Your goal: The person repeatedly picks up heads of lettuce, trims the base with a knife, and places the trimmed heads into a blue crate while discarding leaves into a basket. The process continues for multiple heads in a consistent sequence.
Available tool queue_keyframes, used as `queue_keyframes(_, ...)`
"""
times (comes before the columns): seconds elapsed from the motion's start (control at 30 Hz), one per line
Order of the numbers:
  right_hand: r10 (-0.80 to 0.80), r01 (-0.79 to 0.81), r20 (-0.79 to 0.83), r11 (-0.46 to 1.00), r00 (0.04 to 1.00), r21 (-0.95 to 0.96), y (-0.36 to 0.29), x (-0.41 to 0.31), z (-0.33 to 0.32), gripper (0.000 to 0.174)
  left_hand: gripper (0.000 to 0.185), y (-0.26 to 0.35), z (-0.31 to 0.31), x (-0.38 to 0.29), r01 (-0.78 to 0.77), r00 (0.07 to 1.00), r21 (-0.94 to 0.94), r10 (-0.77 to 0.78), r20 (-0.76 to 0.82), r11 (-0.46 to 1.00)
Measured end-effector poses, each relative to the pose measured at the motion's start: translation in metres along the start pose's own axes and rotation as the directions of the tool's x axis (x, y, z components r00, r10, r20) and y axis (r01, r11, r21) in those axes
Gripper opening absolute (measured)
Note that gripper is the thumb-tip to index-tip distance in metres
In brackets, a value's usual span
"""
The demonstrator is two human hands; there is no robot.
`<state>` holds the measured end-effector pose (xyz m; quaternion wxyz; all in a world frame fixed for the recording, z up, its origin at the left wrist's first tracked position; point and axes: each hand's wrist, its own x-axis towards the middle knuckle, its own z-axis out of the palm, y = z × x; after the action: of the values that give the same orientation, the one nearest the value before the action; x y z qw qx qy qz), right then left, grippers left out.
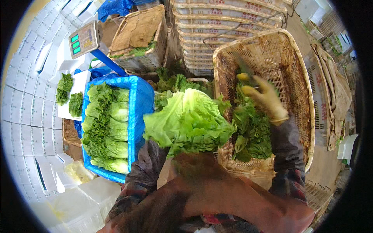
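Observation:
A large head of green leaf lettuce [192, 116] is held up in front of my chest. My left sleeve [151, 160] runs up beneath it, and its leaves hide the fingers of my left hand. On the right, my right hand [266, 97] wears a yellow glove and is blurred. It grips what looks like a knife, whose dark blade [244, 65] points up and away from me. This hand is over a large, stained plastic crate [291, 67], above loose green leaves [253, 134] inside it.
To the left, a blue-lined box [141, 96] holds lettuce heads [116, 128] in rows. Behind it stands a digital scale display [84, 39] on a blue post. Stacked crates [227, 26] rise at the back. White foam boxes [29, 116] line the far left. More lettuce [180, 83] lies beyond the held head.

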<state>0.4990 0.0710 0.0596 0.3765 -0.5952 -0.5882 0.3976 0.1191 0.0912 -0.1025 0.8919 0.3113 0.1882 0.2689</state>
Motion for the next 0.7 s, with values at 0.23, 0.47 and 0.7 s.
queue_keyframes(0.23, 0.356, -0.334, 0.590, 0.930, 0.725, -0.152, -0.028, 0.016, 0.070, 0.060, 0.086, 0.017, 0.036, -0.037, 0.058, 0.940, 0.767, 0.223, -0.257, 0.639)
queue_keyframes(0.47, 0.343, -0.099, 0.434, 0.865, 0.833, -0.493, -0.022, 0.013, 0.095, 0.089, 0.099, 0.046, 0.064, -0.076, 0.179, 0.864, 0.955, 0.427, -0.267, 0.234)
queue_keyframes(0.7, -0.175, 0.190, 0.138, 0.977, 0.975, -0.102, -0.012, -0.001, 0.133, 0.041, 0.099, 0.049, 0.058, -0.080, -0.016, 0.823, 0.487, 0.288, -0.489, 0.873)
